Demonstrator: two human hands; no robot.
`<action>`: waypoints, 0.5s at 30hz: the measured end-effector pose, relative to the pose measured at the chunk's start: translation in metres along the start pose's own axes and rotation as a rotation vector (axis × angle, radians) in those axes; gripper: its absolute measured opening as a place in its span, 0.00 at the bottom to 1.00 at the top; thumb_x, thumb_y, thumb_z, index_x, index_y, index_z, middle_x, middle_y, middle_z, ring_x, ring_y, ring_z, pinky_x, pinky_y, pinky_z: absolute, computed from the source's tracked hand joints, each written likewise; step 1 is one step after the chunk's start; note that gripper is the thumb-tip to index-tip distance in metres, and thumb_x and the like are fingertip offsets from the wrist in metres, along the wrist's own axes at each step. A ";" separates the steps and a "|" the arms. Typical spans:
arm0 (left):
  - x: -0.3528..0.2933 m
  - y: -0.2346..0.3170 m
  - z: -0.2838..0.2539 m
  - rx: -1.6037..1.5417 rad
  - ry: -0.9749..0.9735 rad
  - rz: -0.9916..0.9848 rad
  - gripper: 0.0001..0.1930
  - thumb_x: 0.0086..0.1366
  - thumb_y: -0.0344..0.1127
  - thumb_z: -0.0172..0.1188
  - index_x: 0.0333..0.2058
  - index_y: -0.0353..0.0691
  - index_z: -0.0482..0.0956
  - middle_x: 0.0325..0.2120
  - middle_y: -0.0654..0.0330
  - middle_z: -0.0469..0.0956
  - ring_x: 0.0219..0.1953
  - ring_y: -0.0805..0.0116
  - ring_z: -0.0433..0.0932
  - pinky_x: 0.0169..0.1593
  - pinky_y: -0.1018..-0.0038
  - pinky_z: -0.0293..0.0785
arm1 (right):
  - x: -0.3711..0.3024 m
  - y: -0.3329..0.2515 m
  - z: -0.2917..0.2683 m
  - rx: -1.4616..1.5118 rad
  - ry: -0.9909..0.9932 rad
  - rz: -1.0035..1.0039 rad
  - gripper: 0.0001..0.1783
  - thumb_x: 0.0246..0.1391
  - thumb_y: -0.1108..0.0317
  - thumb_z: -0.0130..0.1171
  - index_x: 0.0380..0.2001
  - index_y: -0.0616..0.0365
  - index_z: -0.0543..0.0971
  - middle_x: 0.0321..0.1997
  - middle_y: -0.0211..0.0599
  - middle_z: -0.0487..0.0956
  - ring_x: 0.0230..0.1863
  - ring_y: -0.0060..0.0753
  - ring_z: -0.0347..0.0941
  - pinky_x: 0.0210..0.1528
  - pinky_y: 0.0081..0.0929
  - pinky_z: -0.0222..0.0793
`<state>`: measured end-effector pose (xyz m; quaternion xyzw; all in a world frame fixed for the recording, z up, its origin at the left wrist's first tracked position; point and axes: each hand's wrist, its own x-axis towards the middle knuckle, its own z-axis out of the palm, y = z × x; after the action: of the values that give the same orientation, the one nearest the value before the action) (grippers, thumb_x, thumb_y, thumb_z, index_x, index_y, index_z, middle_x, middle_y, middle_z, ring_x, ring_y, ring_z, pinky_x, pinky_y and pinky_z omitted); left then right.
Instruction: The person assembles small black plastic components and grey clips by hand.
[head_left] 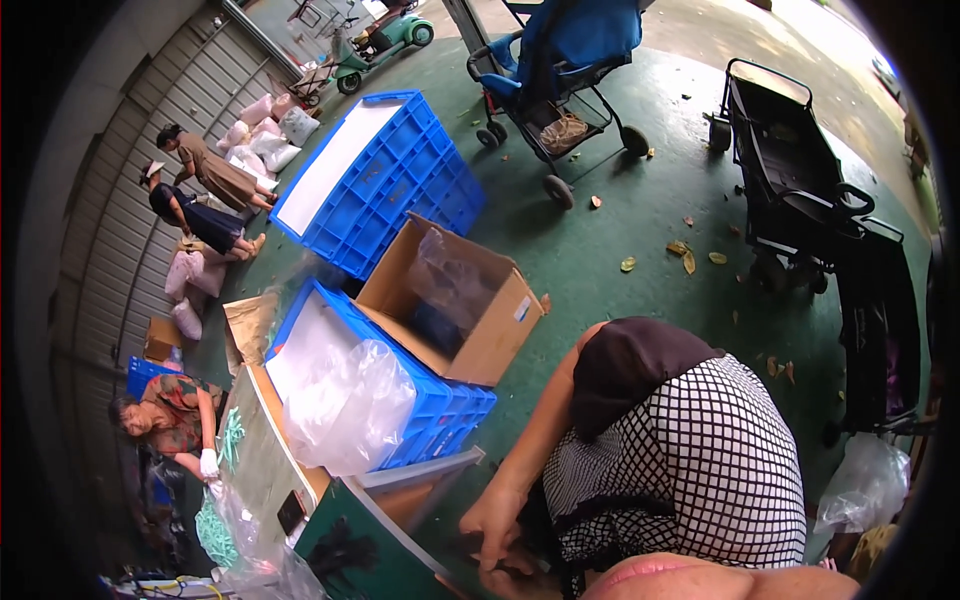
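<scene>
Green-topped and tan-edged, the counter [402,548] closest to the hands stands in the near centre, with a black, splayed item [342,556] lying on it. Just right of its edge hangs a bare hand [492,518], apparently the right, its fingers bent downward; I cannot tell whether they grasp anything. Skin just below it may be the left hand [518,583], too dark and cut off to judge. The person's black-and-white checked garment [690,460] fills the near right. Beyond the counter, clear plastic bags [350,405] lie on a blue crate [430,405], beside an open cardboard box [490,335]. At left, a white-gloved co-worker [180,420] is at a pale counter [262,450] bearing a phone [291,511]. Farther off stand another blue crate [400,185] and a blue stroller [585,50].
</scene>
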<state>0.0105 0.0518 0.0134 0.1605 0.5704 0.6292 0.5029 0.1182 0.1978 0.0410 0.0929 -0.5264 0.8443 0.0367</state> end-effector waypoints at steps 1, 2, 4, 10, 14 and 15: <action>-0.001 0.002 0.003 -0.005 0.015 -0.007 0.12 0.60 0.39 0.53 0.37 0.36 0.71 0.28 0.64 0.69 0.30 0.75 0.66 0.34 0.78 0.61 | -0.002 -0.005 0.001 -0.007 0.002 -0.044 0.16 0.47 0.67 0.59 0.12 0.59 0.69 0.09 0.24 0.62 0.10 0.18 0.55 0.12 0.18 0.50; -0.003 0.005 0.006 -0.009 0.030 -0.014 0.12 0.60 0.39 0.53 0.37 0.36 0.71 0.27 0.64 0.69 0.29 0.75 0.66 0.34 0.78 0.60 | -0.004 -0.012 0.003 -0.009 -0.001 -0.039 0.16 0.47 0.67 0.59 0.12 0.59 0.69 0.09 0.24 0.62 0.10 0.18 0.55 0.12 0.18 0.50; -0.006 0.009 0.011 -0.012 0.054 -0.032 0.13 0.60 0.40 0.53 0.36 0.37 0.71 0.27 0.64 0.68 0.29 0.75 0.65 0.33 0.78 0.60 | -0.007 -0.027 0.009 -0.217 0.019 -0.176 0.06 0.44 0.76 0.58 0.21 0.65 0.71 0.21 0.41 0.75 0.27 0.32 0.77 0.21 0.21 0.69; -0.022 0.027 0.016 -0.009 0.134 -0.073 0.14 0.59 0.44 0.54 0.35 0.39 0.71 0.24 0.66 0.67 0.27 0.76 0.63 0.31 0.77 0.58 | 0.017 0.018 -0.015 -0.380 0.082 -0.244 0.12 0.34 0.76 0.65 0.21 0.65 0.71 0.23 0.40 0.73 0.26 0.31 0.73 0.25 0.24 0.67; -0.014 0.016 0.012 -0.033 0.119 -0.052 0.13 0.60 0.43 0.53 0.33 0.39 0.72 0.26 0.63 0.71 0.28 0.74 0.68 0.34 0.77 0.62 | 0.016 0.032 -0.028 -0.422 0.191 -0.270 0.14 0.31 0.75 0.66 0.21 0.65 0.71 0.24 0.39 0.72 0.29 0.29 0.71 0.29 0.25 0.65; -0.011 0.015 0.012 -0.025 0.084 -0.028 0.13 0.60 0.43 0.54 0.32 0.38 0.72 0.26 0.62 0.71 0.28 0.74 0.68 0.33 0.78 0.63 | 0.016 0.031 -0.029 -0.507 0.214 -0.298 0.14 0.31 0.75 0.66 0.22 0.65 0.71 0.25 0.39 0.72 0.30 0.28 0.70 0.30 0.26 0.65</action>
<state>0.0181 0.0516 0.0346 0.1200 0.5853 0.6353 0.4893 0.0943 0.2098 0.0040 0.0675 -0.6938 0.6766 0.2374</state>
